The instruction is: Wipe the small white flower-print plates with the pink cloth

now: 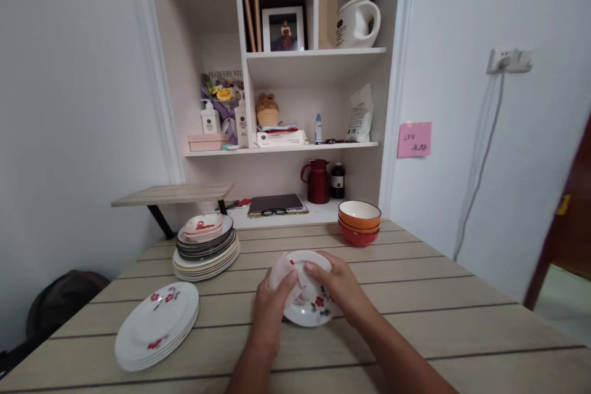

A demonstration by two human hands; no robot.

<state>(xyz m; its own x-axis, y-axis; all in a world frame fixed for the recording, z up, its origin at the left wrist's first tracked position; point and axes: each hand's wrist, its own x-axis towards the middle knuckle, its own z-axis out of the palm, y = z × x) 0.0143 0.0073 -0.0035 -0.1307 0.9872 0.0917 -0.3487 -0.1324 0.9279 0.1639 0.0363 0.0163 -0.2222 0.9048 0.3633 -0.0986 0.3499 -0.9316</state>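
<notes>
A white plate [302, 315] with red flowers and grey leaves is held tilted over the table, in front of me. My right hand [342, 288] grips its right rim, thumb on the upper face. At the left rim, my left hand [273, 300] is closed on a thin pale pink cloth [279, 268], which lies between the fingers and the plate. Part of the cloth spreads over the plate's face. To the left rests a stack of similar flowered plates [154, 326]. Fingers under the plate are hidden.
Behind the flowered stack stand stacked plates [207, 265] topped by small square dishes [203, 225]. Orange and red bowls [359, 221] are stacked at the back right. A raised wooden shelf [173, 194] overhangs the table's back left. A red jug [318, 181] stands behind.
</notes>
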